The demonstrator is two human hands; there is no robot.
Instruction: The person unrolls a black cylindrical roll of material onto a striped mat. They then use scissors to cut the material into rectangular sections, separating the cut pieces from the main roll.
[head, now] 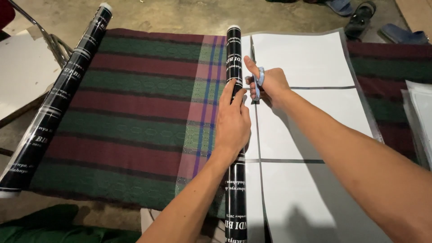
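A long black roll with white lettering and white end caps lay on a woven cloth striped in dark green and maroon. The roll ran lengthwise away from the person, its far end reaching the cloth's far edge and its near end passing out of view at the bottom of the picture. The left hand lay palm down on the middle of the roll, fingers stretched along it and pressing it flat, gripping nothing.

Just right of the roll, a wide sheet spread out from it, showing white rectangular panels divided by thin grey lines, one line running parallel to the roll and two crossing it. The right hand was closed around scissors with a pale blue handle; the blades pointed away from the person, along the grey line nearest the roll.

A second black roll of the same kind lay well left of the first, along the cloth's left edge, tilted so its far end leaned right. Beyond the sheet's far edge, dark sandals sat on the floor. More pale sheets were stacked at the far right of the cloth.
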